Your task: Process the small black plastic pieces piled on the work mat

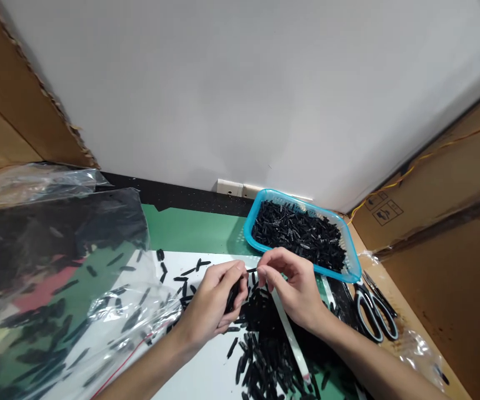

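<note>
My left hand (223,297) is curled around several small black pieces, which show dark between its fingers. Close to its right, my right hand (288,280) has thumb and forefinger pinched at the end of a thin black piece (251,270) that spans the gap between the hands. Below both hands a pile of black pieces (265,355) spreads over a white sheet (206,369), with a pale strip (292,336) lying across it. Behind my right hand stands a blue basket (354,253) filled with similar black pieces.
A clear zip bag (56,300) with black pieces covers the left side. Black-handled scissors (375,314) lie at the right beside a cardboard box (444,233). Another cardboard panel (15,94) stands at upper left. A wall with sockets (229,188) rises behind the green mat (190,228).
</note>
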### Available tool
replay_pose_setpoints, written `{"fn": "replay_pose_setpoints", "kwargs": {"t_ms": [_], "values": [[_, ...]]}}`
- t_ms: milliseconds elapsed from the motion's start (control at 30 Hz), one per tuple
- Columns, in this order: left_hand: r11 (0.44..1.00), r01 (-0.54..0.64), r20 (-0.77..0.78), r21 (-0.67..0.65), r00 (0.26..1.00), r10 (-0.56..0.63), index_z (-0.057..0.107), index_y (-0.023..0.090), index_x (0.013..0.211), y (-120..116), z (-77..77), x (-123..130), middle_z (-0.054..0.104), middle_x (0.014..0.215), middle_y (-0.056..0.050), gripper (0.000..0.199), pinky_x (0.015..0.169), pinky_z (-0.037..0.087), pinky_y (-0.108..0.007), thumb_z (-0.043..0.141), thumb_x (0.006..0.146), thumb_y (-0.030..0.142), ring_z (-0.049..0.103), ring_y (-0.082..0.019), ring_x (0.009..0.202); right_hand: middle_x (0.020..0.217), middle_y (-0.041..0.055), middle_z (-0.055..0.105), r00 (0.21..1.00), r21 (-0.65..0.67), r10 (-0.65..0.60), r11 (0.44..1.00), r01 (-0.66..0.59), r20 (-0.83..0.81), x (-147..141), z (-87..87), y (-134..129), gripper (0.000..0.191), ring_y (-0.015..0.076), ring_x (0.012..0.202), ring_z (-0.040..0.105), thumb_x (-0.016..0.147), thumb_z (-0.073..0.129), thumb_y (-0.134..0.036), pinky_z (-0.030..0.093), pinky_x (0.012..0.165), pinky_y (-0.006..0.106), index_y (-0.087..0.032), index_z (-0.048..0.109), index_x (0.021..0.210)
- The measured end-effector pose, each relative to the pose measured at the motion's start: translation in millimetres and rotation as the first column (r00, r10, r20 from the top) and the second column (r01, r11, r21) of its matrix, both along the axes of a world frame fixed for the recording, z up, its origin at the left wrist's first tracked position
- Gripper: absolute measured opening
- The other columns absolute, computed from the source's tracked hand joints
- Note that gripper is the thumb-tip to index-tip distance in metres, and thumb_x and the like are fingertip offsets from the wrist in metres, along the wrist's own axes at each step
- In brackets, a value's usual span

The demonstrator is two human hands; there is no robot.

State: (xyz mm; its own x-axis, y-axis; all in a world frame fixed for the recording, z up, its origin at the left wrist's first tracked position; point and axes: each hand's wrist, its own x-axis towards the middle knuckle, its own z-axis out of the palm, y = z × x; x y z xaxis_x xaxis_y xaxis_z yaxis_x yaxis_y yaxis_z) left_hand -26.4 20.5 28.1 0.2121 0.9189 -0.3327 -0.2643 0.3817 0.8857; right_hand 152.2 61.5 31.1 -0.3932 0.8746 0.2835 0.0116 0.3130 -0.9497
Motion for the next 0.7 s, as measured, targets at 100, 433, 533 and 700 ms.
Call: {"fn": "replay_pose_setpoints", "kwargs": {"t_ms": [100,433,533,700], "values": [[0.999,0.02,0.015,0.045,1.0,-0.02,0.052,0.02,0.078,-1.0,-4.7,-1.3,0.048,0.059,0.008,0.054,0.031,0.014,-0.012,0.063,0.1,0.068,0.026,-0.002,0.035,0.074,0.0003,0.072,0.986,-0.208,0.01,0.977,-0.044,-0.165,-2.6,-15.1,2.8,0.025,0.0132,0.062,0.067,0.101,0.078,-0.04,0.056,0.054,0.021,-0.018,0.071,0.093],[0.991,0.058,-0.046,0.119,0.998,-0.053,0.054,0.02,0.079,-6.8,-23.2,3.8,0.044,0.059,0.008,0.049,0.043,0.024,-0.013,0.067,0.102,0.061,0.031,-0.005,0.049,0.073,0.0004,0.077,0.948,-0.374,0.035,0.914,-0.159,-0.318,3.0,-28.9,-2.6,0.017,0.0118,0.06,0.073,0.099,0.082,-0.032,0.064,0.061,0.02,-0.018,0.074,0.093],[0.991,0.051,-0.037,0.126,0.998,-0.047,0.052,0.02,0.075,-5.9,-23.4,3.9,0.045,0.057,0.007,0.052,0.04,0.023,-0.014,0.066,0.103,0.062,0.032,-0.005,0.045,0.075,0.0006,0.077,0.941,-0.373,0.036,0.913,-0.167,-0.335,6.4,-25.7,-4.7,0.012,0.0124,0.063,0.074,0.101,0.08,-0.029,0.065,0.063,0.021,-0.019,0.076,0.097],[0.993,0.021,-0.02,0.115,1.0,-0.018,0.051,0.02,0.073,-7.1,-19.7,3.6,0.047,0.055,0.008,0.051,0.037,0.025,-0.014,0.066,0.103,0.058,0.033,-0.004,0.04,0.094,0.0043,0.079,0.944,-0.303,0.068,0.937,-0.171,-0.324,11.5,-23.7,-6.2,0.017,0.0131,0.076,0.074,0.1,0.081,-0.028,0.063,0.067,0.022,-0.02,0.076,0.115]]}}
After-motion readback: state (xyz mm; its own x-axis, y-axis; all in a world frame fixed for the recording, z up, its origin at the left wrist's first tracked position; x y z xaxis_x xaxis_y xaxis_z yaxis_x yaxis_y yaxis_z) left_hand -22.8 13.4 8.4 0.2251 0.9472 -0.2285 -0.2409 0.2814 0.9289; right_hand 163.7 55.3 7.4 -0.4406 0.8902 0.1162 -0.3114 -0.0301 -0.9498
